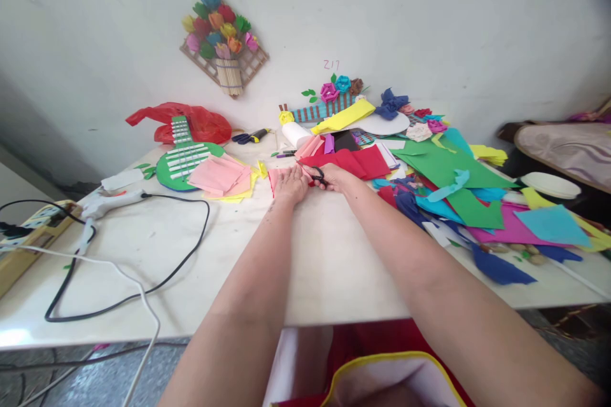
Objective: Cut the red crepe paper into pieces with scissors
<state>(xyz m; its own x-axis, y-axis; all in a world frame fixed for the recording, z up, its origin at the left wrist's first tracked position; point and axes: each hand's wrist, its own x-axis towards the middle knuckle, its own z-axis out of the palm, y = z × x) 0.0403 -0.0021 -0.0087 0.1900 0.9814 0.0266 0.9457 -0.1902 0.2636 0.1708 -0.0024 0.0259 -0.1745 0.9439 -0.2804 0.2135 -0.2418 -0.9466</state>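
Observation:
My left hand (292,184) lies flat, fingers stretched out, pressing a piece of pink paper (273,179) with a red edge onto the table. Just to its right, my right hand (331,177) is closed round the black handles of a pair of scissors (317,173). The blades point left, up against the paper by my left fingertips; how far apart they are cannot be made out. Behind both hands lies folded red paper (353,162). Left of my left hand, a stack of pink paper pieces (222,177) rests on yellow paper.
A white glue gun (112,205) with a looping black cord (200,245) lies on the left, near a power strip (35,229). A green guitar-shaped craft (167,162) stands behind it. Coloured paper scraps (458,172) cover the right side. Pliers (251,136) lie at the back.

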